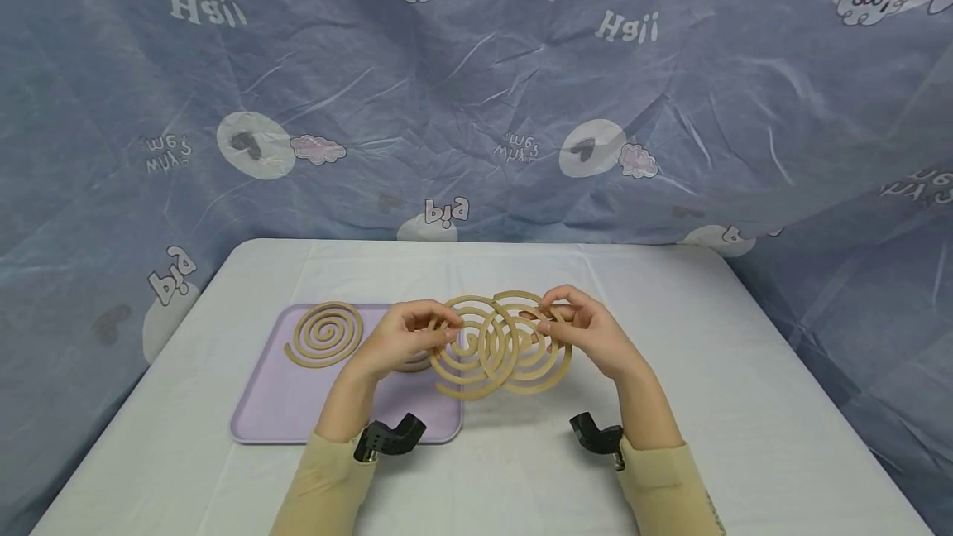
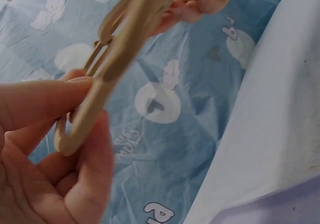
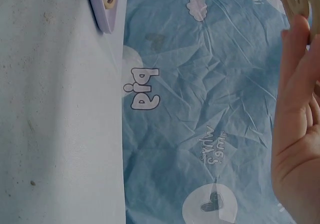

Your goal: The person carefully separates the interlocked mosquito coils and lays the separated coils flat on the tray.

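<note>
**Two interlocked spiral coils, pinched at opposite edges**

The left hand (image 1: pixel 405 337) and the right hand (image 1: pixel 588 333) hold a pair of tan spiral coils (image 1: pixel 500 346) in the air above the white table (image 1: pixel 744 404), near its middle. The two spirals overlap, their rings nested into one another. The left fingers (image 2: pixel 45 101) pinch the outer ring at 9 o'clock, thumb below and fingers curled over it; the right fingers (image 3: pixel 295 59) grip the other coil's rim at about 2 o'clock.

The coils look thin, light and stiff, and probably brittle: long, narrow rings of this kind likely snap if twisted or forced. The safest hold seems to be on the outer ring, close to where the two spirals meet, with a gentle, even pull rather than bending.

At 9 o'clock from the hands, a lilac tray (image 1: pixel 275 412) lies on the table with a single coil (image 1: pixel 324 333) in its far left part. A blue printed cloth (image 1: pixel 476 106) hangs behind.
</note>
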`<state>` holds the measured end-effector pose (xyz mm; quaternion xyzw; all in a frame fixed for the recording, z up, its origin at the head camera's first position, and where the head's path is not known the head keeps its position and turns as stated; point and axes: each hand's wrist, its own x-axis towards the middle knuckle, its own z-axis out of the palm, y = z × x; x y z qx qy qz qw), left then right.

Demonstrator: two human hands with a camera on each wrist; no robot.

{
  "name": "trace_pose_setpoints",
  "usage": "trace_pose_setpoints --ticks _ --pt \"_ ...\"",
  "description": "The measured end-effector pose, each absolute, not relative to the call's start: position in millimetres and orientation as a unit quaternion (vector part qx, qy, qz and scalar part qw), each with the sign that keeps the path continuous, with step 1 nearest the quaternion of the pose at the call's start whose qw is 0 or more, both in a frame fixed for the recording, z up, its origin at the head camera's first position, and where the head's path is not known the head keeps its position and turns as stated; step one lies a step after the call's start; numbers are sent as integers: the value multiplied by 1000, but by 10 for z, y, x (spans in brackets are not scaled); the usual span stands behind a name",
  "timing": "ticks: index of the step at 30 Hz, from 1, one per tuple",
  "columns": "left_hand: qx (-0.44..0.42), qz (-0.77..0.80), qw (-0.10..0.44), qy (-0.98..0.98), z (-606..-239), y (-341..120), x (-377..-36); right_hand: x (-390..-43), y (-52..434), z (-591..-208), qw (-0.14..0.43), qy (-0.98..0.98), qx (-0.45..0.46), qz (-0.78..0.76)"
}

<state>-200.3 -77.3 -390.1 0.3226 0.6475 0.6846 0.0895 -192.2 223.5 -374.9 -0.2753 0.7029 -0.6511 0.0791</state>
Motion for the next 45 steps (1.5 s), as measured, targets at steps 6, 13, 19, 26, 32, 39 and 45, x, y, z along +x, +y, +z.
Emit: trace_pose_setpoints --ticks 6,13,19,26,32,39,45 --pt "358 648 134 658 -3884 -803 -1993 -1920 2266 -3761 109 728 -310 -602" --pt "334 648 117 674 -3852 -780 -1976 -1922 2232 -3768 74 741 -275 -608" --pt "311 673 79 666 -3836 -754 -1987 -1909 2154 -3748 31 747 -200 -634" --pt "237 718 14 654 -3841 -663 -1988 -1910 2005 -3780 -42 682 -160 -712" --pt "181 764 -93 612 -3874 -479 -1992 -1904 1802 -3818 -123 603 -114 -780" --pt "188 742 -71 639 -3872 -484 -1969 -1908 1850 -3818 -72 603 -139 -782" --pt "291 680 62 670 -3857 -673 -1968 -1928 2056 -3838 71 668 -259 -694"
